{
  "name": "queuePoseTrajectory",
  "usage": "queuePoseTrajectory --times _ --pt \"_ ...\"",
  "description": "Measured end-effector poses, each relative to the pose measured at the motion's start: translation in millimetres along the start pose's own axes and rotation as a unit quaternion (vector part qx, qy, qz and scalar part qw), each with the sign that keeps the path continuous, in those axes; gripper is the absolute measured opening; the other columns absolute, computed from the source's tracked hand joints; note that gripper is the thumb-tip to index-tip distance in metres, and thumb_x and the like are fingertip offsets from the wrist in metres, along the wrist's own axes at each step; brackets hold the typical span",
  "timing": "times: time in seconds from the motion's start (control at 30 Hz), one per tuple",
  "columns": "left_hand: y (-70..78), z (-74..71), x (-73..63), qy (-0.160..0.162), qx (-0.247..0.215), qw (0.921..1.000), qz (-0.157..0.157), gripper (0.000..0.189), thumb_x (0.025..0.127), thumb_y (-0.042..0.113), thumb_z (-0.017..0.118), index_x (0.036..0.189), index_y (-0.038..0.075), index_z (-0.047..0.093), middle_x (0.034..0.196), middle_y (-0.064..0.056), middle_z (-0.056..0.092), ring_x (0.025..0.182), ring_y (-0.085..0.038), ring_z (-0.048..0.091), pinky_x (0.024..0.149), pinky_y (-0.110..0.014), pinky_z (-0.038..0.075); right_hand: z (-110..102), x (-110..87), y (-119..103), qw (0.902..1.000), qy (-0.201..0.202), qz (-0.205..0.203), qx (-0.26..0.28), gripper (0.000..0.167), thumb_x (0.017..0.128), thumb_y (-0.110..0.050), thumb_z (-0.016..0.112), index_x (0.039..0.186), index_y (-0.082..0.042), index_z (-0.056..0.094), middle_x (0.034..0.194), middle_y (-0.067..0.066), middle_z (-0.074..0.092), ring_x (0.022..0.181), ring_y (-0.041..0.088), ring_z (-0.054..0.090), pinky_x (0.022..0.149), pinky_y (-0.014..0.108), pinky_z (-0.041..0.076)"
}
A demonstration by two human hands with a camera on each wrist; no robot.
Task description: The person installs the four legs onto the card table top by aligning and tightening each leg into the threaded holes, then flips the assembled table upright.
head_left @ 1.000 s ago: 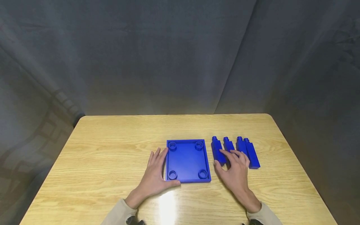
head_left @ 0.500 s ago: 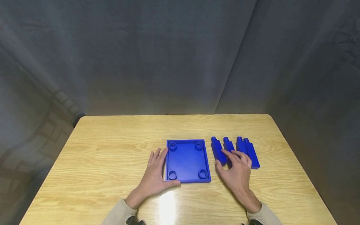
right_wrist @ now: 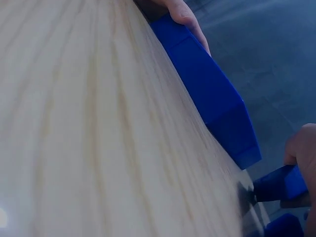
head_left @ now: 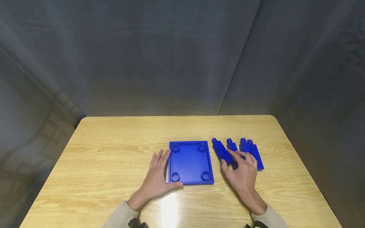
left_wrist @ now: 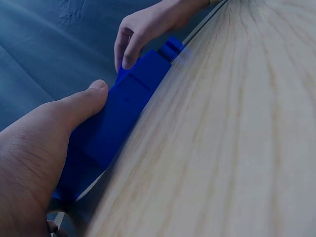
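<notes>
A blue square panel (head_left: 190, 163) with a raised rim and a round socket near each corner lies on the wooden table. Around its near left corner my left hand (head_left: 155, 183) rests with straight fingers, index at the left side and thumb along the front edge. To the panel's right, my right hand (head_left: 241, 174) pinches a blue square leg (head_left: 220, 151) with a threaded end, thumb on one side and fingers on the other. In the right wrist view this leg (right_wrist: 272, 184) slants under the fingers. A second leg (head_left: 232, 146) is partly covered by the right hand.
Two more blue legs, one at the outer right (head_left: 256, 156) and one beside it (head_left: 244, 146), lie close together past the right hand. Dark grey curtains (head_left: 171, 63) hang behind the table and along both sides. The table (head_left: 114, 142) has rounded far corners.
The pinched leg has swung so its threaded end points further left, its near end shifting right. My right hand has moved slightly right and away. The left hand and panel stay put.
</notes>
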State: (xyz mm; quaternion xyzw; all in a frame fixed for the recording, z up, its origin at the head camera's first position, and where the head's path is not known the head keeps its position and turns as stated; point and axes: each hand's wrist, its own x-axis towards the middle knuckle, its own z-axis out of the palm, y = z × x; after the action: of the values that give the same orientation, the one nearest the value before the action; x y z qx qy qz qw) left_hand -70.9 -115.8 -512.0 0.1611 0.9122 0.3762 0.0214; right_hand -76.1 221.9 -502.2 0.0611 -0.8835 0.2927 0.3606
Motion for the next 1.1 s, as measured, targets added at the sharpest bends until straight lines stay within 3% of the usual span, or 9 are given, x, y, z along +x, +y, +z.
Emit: queuePoseTrajectory --times 0.3,0.5,0.73,0.93,1.1 --pt "0.3 -0.2 -0.3 0.001 0.0 1.0 0.003 0.139 0.074 0.07 0.093 0.178 0.012 0.022 0.181 -0.026 0.024 0.167 -0.055 0.009 0.13 -0.078 0.012 -5 6.9 -2 0.9992 0.021 0.019 0.028 0.04 0.081 -0.018 0.084 0.117 -0.001 0.084 0.088 0.022 0.079 0.103 0.046 0.068 0.094 0.061 0.043" --pt "0.2 0.1 -0.2 0.003 0.0 1.0 0.004 0.138 0.074 0.07 0.093 0.178 0.012 0.023 0.18 -0.025 0.025 0.167 -0.055 0.01 0.13 -0.078 0.012 -7 12.1 -3 0.9971 0.04 0.037 0.053 0.038 0.079 -0.014 0.085 0.116 -0.002 0.085 0.093 0.022 0.079 0.104 0.045 0.067 0.088 0.052 0.042" --pt "0.3 -0.3 -0.3 0.002 0.003 1.0 0.004 0.138 0.074 0.071 0.092 0.178 0.012 0.022 0.181 -0.025 0.025 0.167 -0.054 0.009 0.13 -0.078 0.012 -8 20.9 -4 0.9932 0.056 0.049 0.089 0.038 0.08 -0.007 0.088 0.118 -0.005 0.085 0.11 0.022 0.08 0.1 0.038 0.07 0.092 0.028 0.042" --pt "0.4 -0.4 -0.7 0.002 0.004 1.0 0.007 0.139 0.074 0.07 0.093 0.178 0.011 0.022 0.18 -0.025 0.025 0.168 -0.054 0.01 0.131 -0.077 0.012 -9 28.8 -6 0.993 0.049 0.025 0.104 0.039 0.082 0.001 0.089 0.121 -0.004 0.083 0.106 0.018 0.084 0.084 0.035 0.075 0.081 0.015 0.049" --pt "0.5 -0.7 -0.7 0.001 0.0 1.0 0.007 0.138 0.074 0.07 0.093 0.178 0.011 0.022 0.181 -0.025 0.025 0.168 -0.054 0.01 0.131 -0.078 0.011 -9 36.5 -11 0.991 0.054 0.033 0.118 0.041 0.083 0.003 0.089 0.123 -0.003 0.082 0.109 0.016 0.084 0.088 0.001 0.072 0.081 0.005 0.049"
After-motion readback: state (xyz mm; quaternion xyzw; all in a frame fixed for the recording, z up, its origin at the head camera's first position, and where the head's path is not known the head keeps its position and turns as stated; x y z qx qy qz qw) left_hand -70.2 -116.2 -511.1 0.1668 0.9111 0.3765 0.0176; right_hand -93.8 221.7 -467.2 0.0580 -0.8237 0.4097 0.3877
